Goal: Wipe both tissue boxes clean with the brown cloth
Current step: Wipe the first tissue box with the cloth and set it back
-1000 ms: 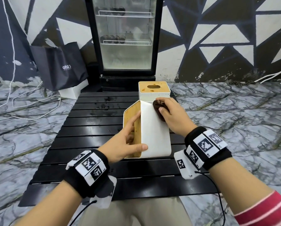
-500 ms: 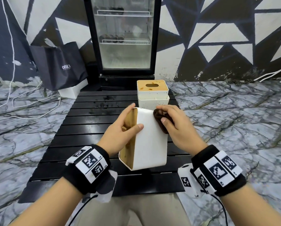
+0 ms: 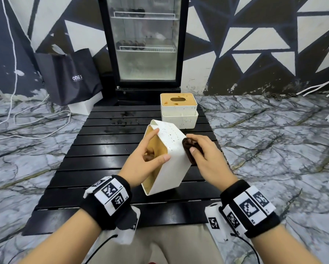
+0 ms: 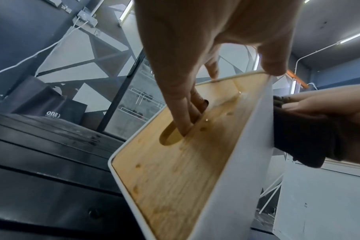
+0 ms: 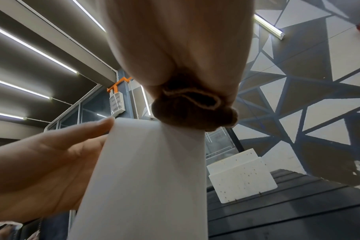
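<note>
- The left hand [image 3: 144, 162] holds the near box [image 3: 171, 161] tilted above the table [image 3: 95, 161], fingers hooked in its wooden top's slot, thumb on the white side.
- The right hand [image 3: 207, 159] clutches the bunched cloth [image 3: 188, 149] against the box's right edge.
- Best to brace firmly and sweep across the speckled face.
- Count: two boxes, one cloth; the far box [image 3: 179, 113] stands speckled on the table.

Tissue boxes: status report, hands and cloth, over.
Left hand grips near tissue box, fingers in its slot. Right hand presses brown cloth to its side. Far tissue box speckled, on table. Nothing blocking.
</note>
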The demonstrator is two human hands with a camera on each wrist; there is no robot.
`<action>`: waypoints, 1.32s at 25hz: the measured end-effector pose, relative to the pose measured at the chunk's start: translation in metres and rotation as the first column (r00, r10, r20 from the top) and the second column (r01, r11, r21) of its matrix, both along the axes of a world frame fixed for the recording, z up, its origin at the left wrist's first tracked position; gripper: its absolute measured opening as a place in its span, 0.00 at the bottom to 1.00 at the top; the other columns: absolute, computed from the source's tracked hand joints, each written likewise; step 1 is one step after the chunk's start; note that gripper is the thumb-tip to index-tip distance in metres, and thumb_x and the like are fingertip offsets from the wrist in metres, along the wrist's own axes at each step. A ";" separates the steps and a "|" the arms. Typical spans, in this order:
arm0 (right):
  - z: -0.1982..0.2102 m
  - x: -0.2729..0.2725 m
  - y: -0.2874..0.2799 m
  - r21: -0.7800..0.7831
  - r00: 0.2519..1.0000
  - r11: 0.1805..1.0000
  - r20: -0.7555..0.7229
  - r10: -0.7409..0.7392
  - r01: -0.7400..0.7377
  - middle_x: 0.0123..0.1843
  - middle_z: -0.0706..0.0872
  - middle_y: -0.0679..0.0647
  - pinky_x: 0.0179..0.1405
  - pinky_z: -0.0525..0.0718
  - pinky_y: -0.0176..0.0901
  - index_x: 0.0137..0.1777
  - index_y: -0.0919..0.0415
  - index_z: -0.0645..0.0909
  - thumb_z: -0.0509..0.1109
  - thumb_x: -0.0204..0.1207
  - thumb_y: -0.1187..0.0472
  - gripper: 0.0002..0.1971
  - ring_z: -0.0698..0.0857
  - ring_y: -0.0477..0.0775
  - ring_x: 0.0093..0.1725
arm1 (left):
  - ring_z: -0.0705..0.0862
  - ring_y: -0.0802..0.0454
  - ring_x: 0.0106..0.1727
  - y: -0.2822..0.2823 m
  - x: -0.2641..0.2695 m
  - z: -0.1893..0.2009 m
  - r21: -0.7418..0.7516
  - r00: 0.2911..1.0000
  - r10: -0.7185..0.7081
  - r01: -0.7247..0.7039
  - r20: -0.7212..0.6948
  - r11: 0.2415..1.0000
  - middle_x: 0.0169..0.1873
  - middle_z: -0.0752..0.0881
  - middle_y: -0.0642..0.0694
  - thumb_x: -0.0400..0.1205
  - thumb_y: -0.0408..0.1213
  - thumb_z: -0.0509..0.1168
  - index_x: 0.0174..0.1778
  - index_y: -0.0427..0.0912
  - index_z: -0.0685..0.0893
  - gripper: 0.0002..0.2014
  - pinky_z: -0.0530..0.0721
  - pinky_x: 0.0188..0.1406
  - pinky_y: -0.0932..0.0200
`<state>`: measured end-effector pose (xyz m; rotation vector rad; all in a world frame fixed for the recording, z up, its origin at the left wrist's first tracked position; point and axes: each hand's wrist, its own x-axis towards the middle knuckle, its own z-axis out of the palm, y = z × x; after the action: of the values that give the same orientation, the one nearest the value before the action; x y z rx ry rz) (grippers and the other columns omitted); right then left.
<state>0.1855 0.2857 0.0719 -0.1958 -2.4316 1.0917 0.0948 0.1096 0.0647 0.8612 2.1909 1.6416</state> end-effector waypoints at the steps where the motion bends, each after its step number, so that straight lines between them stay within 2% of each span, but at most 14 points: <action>1: -0.002 0.000 -0.002 0.001 1.000 1.000 0.014 -0.008 0.008 0.62 0.75 0.45 0.66 0.63 0.36 0.68 0.57 0.73 0.59 0.79 0.68 0.18 0.72 0.55 0.68 | 0.83 0.50 0.48 0.000 0.000 -0.001 -0.011 1.000 0.009 -0.009 0.001 1.000 0.48 0.79 0.47 0.59 0.64 0.71 0.61 0.87 0.63 0.36 0.79 0.54 0.63; 4: -0.001 -0.003 -0.017 0.048 1.000 0.999 0.003 -0.014 0.013 0.67 0.75 0.51 0.64 0.59 0.30 0.69 0.57 0.72 0.57 0.80 0.66 0.18 0.69 0.53 0.68 | 0.81 0.55 0.44 0.003 -0.001 -0.005 -0.026 1.000 0.027 -0.028 -0.012 0.999 0.44 0.77 0.51 0.62 0.61 0.72 0.64 0.85 0.59 0.38 0.76 0.50 0.67; 7: 0.004 -0.005 -0.033 0.097 0.997 0.993 -0.033 0.067 -0.064 0.67 0.75 0.51 0.63 0.59 0.29 0.69 0.57 0.72 0.54 0.77 0.59 0.21 0.69 0.49 0.66 | 0.79 0.55 0.41 0.003 -0.003 -0.005 -0.032 0.998 0.032 -0.034 -0.045 0.999 0.41 0.76 0.51 0.60 0.65 0.70 0.64 0.85 0.59 0.38 0.77 0.51 0.66; 9: 0.004 -0.004 -0.032 0.087 0.995 0.992 -0.021 0.097 -0.095 0.67 0.75 0.49 0.64 0.60 0.30 0.69 0.56 0.72 0.54 0.77 0.57 0.21 0.68 0.48 0.66 | 0.82 0.49 0.43 0.001 -0.004 -0.006 -0.030 0.998 0.035 -0.036 -0.045 0.999 0.45 0.79 0.46 0.58 0.66 0.69 0.63 0.88 0.59 0.38 0.79 0.56 0.61; 11: 0.002 -0.001 -0.023 0.053 0.998 0.996 -0.002 0.067 -0.067 0.67 0.75 0.48 0.63 0.60 0.30 0.69 0.55 0.72 0.57 0.80 0.61 0.18 0.69 0.49 0.67 | 0.84 0.42 0.50 0.000 -0.005 -0.009 -0.024 0.999 0.030 -0.031 -0.031 0.999 0.52 0.81 0.40 0.58 0.66 0.70 0.62 0.90 0.60 0.38 0.80 0.62 0.55; 13: 0.001 -0.002 -0.016 0.029 1.000 0.999 0.018 0.015 -0.016 0.66 0.75 0.49 0.61 0.60 0.29 0.69 0.55 0.72 0.58 0.80 0.65 0.18 0.69 0.51 0.68 | 0.84 0.45 0.47 0.001 -0.005 -0.010 -0.019 0.999 0.030 -0.031 -0.034 0.999 0.49 0.80 0.44 0.58 0.66 0.70 0.63 0.89 0.60 0.39 0.80 0.59 0.61; 15: 0.006 -0.005 -0.020 0.051 1.000 0.998 0.012 0.021 -0.021 0.66 0.76 0.50 0.61 0.60 0.29 0.69 0.57 0.73 0.58 0.80 0.67 0.18 0.70 0.53 0.67 | 0.79 0.54 0.39 0.005 -0.006 -0.010 -0.018 0.998 0.038 -0.039 -0.041 0.999 0.42 0.76 0.51 0.58 0.65 0.71 0.64 0.87 0.60 0.39 0.76 0.49 0.70; 17: 0.012 -0.008 -0.030 0.096 0.997 0.992 -0.007 0.079 -0.078 0.66 0.76 0.51 0.62 0.60 0.30 0.69 0.58 0.73 0.58 0.80 0.67 0.18 0.69 0.51 0.66 | 0.75 0.58 0.36 0.005 -0.007 -0.010 -0.020 0.998 0.042 -0.042 -0.039 0.999 0.40 0.73 0.53 0.59 0.65 0.70 0.65 0.85 0.60 0.39 0.74 0.46 0.70; 20: 0.014 -0.005 -0.033 0.078 0.989 0.986 -0.001 0.145 -0.145 0.64 0.75 0.46 0.62 0.62 0.28 0.70 0.55 0.71 0.58 0.81 0.65 0.18 0.68 0.47 0.66 | 0.76 0.57 0.38 0.003 -0.008 -0.011 -0.025 0.999 0.037 -0.038 -0.025 0.999 0.42 0.74 0.52 0.58 0.66 0.69 0.65 0.87 0.60 0.39 0.74 0.49 0.68; 22: 0.014 -0.004 -0.024 0.031 0.991 0.991 0.019 0.133 -0.133 0.62 0.73 0.42 0.61 0.63 0.28 0.70 0.54 0.72 0.58 0.81 0.64 0.18 0.69 0.47 0.66 | 0.78 0.56 0.39 0.003 -0.008 -0.012 -0.016 0.999 0.048 -0.048 -0.016 0.999 0.43 0.75 0.51 0.57 0.66 0.70 0.64 0.87 0.61 0.39 0.75 0.51 0.67; 26: 0.015 -0.013 -0.020 0.051 0.994 0.995 0.065 0.084 -0.088 0.66 0.76 0.50 0.62 0.62 0.32 0.69 0.56 0.72 0.56 0.81 0.65 0.17 0.70 0.51 0.67 | 0.75 0.57 0.36 0.008 -0.009 -0.012 -0.014 0.998 0.060 -0.061 -0.024 0.998 0.40 0.74 0.52 0.62 0.60 0.72 0.64 0.85 0.61 0.38 0.75 0.44 0.73; 29: 0.015 -0.012 -0.027 0.101 0.992 0.987 0.018 0.127 -0.129 0.67 0.76 0.49 0.60 0.62 0.27 0.69 0.56 0.72 0.57 0.81 0.65 0.18 0.68 0.46 0.63 | 0.74 0.57 0.35 0.006 -0.010 -0.010 -0.011 0.999 0.048 -0.048 -0.014 0.999 0.40 0.73 0.52 0.66 0.55 0.73 0.64 0.85 0.61 0.36 0.74 0.44 0.75; 31: 0.011 -0.007 -0.027 0.072 0.989 0.987 0.001 0.147 -0.147 0.65 0.75 0.46 0.60 0.62 0.22 0.69 0.54 0.72 0.57 0.81 0.64 0.18 0.67 0.43 0.63 | 0.76 0.56 0.39 0.004 -0.007 -0.009 -0.026 0.999 0.046 -0.046 -0.006 0.999 0.40 0.74 0.52 0.64 0.60 0.72 0.65 0.84 0.59 0.38 0.76 0.49 0.71; 33: 0.006 -0.002 -0.025 0.050 0.987 0.986 0.004 0.158 -0.158 0.64 0.74 0.42 0.62 0.61 0.20 0.69 0.51 0.72 0.56 0.80 0.60 0.18 0.67 0.42 0.66 | 0.80 0.52 0.46 0.006 -0.005 -0.009 -0.024 0.998 0.064 -0.064 0.000 0.998 0.42 0.78 0.49 0.61 0.66 0.66 0.70 0.80 0.57 0.41 0.78 0.56 0.62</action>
<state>0.1832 0.2611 0.0783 0.0147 -2.5061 1.0948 0.0897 0.1161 0.0556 0.7920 2.2554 1.6406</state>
